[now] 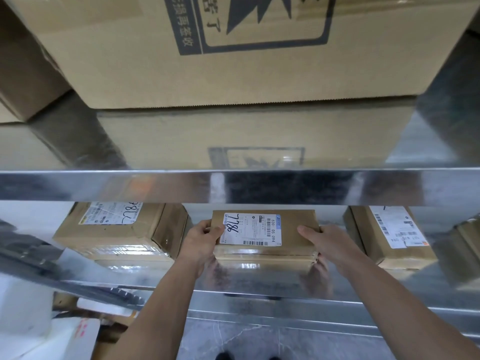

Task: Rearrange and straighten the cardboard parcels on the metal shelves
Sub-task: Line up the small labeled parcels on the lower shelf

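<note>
Middle parcel (265, 232) is gripped at both short ends by left hand (201, 239) and right hand (327, 241), long axis parallel to shelf (246, 283) front.

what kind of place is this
Probably a parcel depot or courier storeroom: metal shelves, the taped middle parcel, its barcoded shipping label with a handwritten number, and the large printed carton above.

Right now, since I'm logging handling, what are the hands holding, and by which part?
Both hold the middle parcel on the lower shelf: left hand grips its left end, right hand its right end.
</note>
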### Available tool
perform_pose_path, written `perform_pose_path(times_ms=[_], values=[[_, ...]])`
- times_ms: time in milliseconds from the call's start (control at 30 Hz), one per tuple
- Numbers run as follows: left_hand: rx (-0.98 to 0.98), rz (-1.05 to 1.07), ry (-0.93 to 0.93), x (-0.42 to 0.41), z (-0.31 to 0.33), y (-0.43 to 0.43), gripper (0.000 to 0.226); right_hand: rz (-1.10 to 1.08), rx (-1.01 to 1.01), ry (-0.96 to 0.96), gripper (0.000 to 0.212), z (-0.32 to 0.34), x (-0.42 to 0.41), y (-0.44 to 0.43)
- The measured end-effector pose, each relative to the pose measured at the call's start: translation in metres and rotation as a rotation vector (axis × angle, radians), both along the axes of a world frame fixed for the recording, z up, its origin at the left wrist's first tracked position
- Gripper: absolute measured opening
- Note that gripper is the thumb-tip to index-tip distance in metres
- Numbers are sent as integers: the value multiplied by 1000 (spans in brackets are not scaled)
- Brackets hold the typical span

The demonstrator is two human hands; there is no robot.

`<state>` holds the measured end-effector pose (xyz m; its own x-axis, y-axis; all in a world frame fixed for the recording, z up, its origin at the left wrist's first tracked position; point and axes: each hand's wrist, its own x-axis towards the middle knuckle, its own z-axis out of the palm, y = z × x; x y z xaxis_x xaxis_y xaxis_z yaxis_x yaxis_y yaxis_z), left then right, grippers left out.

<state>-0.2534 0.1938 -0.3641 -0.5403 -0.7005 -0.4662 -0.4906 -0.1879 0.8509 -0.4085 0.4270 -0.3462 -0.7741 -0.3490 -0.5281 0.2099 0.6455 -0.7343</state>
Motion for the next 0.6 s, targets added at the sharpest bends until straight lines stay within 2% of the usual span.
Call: perform_pose_path(times_ms=[400,600], values=[[-109,9,-50,-4,-6,2,9,-40,8,36,32,3,3,-3],[-72,18,-52,-7,-4,2,5,-25,41,67,32,4,4,-6]])
